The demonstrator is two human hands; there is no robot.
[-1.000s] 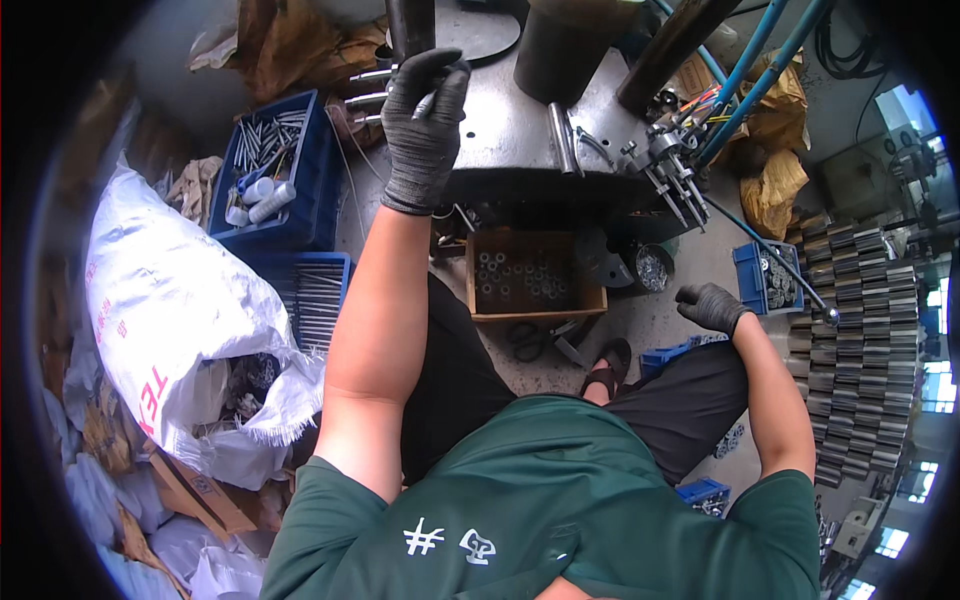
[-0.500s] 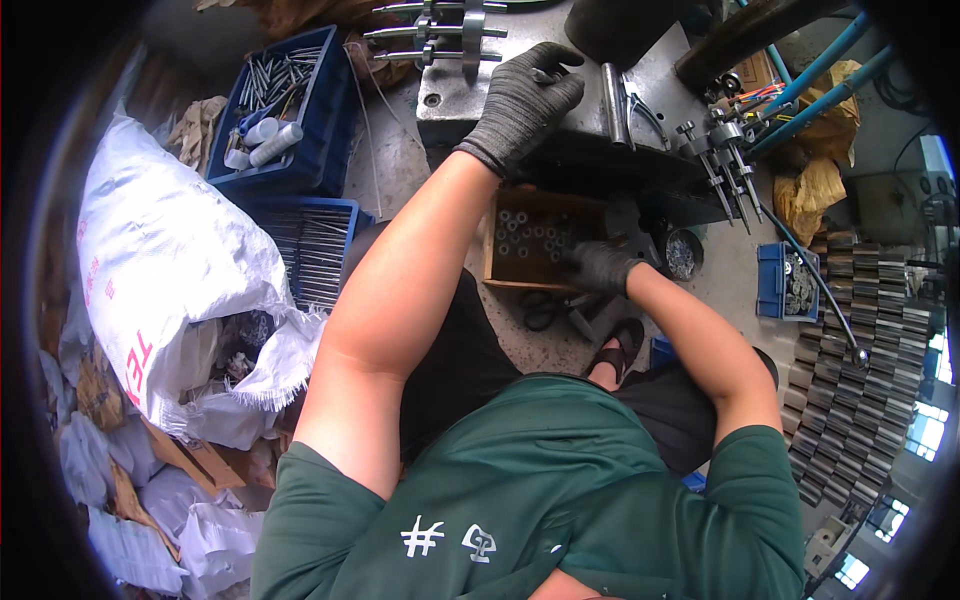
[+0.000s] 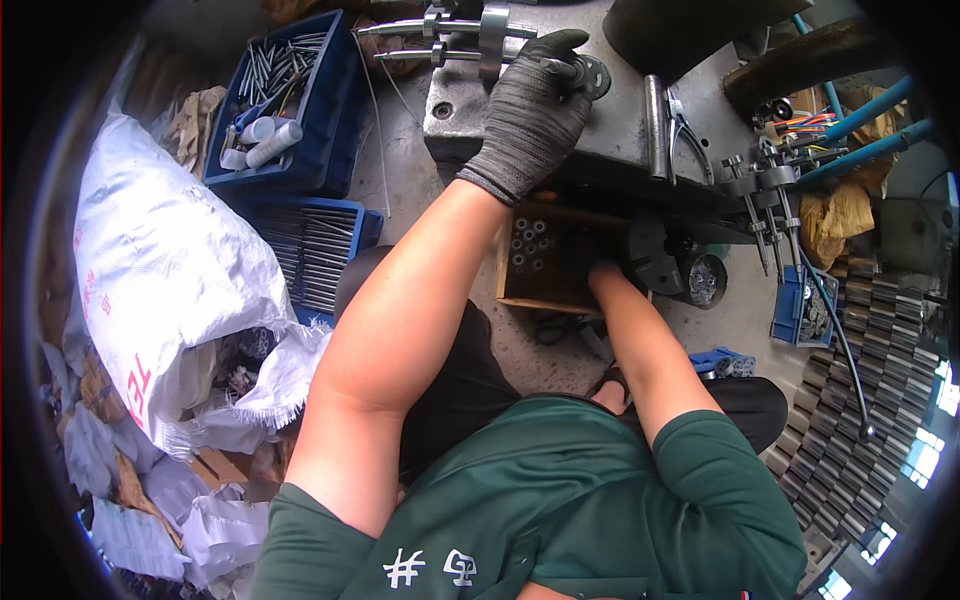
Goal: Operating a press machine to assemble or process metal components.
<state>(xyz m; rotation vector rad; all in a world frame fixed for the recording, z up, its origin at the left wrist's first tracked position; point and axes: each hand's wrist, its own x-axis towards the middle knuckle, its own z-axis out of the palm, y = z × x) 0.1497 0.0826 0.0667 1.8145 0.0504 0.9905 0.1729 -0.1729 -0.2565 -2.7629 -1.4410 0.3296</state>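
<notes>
My left hand, in a grey knit glove, is closed around a metal pin with a round flange, above the metal block. Just beyond it, long shafts run through an upright metal plate. My right hand reaches into an open wooden drawer below the block; deep shadow hides its fingers. Several small metal rings lie at the drawer's left side.
Pliers and a metal tube lie on the block. To the left stand a blue crate of pins, a blue tray of rods and a white sack. Stacked metal cylinders fill the right.
My right hand has gone deeper into the drawer, into shadow. My left hand has turned, and the flanged pin in it now shows. The whole view has shifted slightly.
</notes>
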